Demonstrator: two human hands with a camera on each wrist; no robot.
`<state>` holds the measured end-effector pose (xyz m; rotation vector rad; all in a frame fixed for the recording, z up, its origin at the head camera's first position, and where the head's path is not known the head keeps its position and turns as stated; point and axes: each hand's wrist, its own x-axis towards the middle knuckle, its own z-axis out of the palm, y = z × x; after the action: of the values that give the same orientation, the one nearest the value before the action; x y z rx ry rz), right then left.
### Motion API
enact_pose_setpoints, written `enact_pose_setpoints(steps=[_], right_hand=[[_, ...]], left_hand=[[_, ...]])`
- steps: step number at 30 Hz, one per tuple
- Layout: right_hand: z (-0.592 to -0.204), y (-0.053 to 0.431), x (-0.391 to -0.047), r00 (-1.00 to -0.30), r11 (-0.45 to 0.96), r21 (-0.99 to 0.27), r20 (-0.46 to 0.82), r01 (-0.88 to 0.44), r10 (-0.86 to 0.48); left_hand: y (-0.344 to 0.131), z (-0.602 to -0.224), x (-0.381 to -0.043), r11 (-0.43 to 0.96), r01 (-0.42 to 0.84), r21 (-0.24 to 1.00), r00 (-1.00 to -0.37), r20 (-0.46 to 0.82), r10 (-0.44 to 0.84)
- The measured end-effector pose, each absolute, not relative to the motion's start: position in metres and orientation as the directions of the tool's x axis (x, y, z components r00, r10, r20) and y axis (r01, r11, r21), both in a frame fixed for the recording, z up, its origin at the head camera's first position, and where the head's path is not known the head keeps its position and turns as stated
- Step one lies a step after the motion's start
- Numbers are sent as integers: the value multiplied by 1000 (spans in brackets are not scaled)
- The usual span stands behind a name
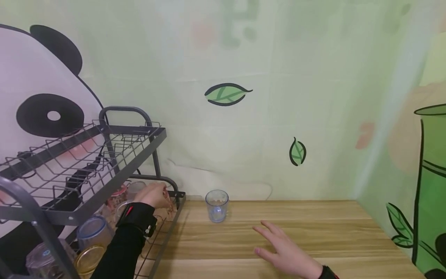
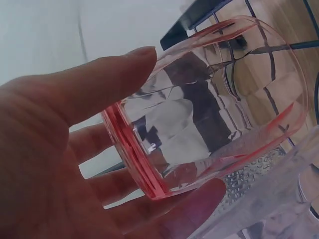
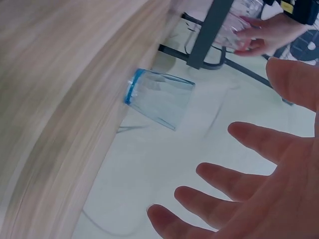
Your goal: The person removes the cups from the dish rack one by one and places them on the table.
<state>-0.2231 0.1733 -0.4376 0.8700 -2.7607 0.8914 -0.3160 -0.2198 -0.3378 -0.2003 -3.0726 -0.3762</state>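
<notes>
One pink-tinted cup point(image 2: 199, 114) lies clasped in the left grip point(image 1: 153, 195), base seemingly palmward; right grip point(image 1: 287, 252) splayed.

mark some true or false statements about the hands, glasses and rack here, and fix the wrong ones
1. The left hand holds a pink-tinted glass. True.
2. The blue-tinted glass stands upright on the wooden table. True.
3. The right hand grips the blue-tinted glass. False: it is apart from that glass, fingers extended.
4. The left hand is above the rack's upper tier. False: it is below that level.
5. In the head view, the blue-tinted glass is left of the rack. False: it is to the right of it.
</notes>
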Motion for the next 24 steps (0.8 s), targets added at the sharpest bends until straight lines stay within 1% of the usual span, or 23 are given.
enact_pose_setpoints(steps=[6, 11, 17, 21, 24], right_hand=[[-434, 172, -226, -844, 656, -545, 222, -522, -488], [-429, 170, -227, -853, 657, -559, 210, -505, -478], [-421, 163, -229, -850, 642, -575, 207, -506, -484], [-417, 159, -229, -849, 638, -580, 209, -507, -485], [-417, 158, -230, -851, 633, -589, 204, -501, -484]], left_hand=[[-220, -336, -313, 951, 116, 286, -993, 36, 110], [-219, -331, -310, 931, 113, 347, -994, 35, 108], [-217, -321, -309, 933, 133, 335, -990, 83, 111], [-212, -313, -307, 935, 125, 333, -991, 77, 106], [-206, -309, -305, 924, 160, 348, -986, 89, 137]])
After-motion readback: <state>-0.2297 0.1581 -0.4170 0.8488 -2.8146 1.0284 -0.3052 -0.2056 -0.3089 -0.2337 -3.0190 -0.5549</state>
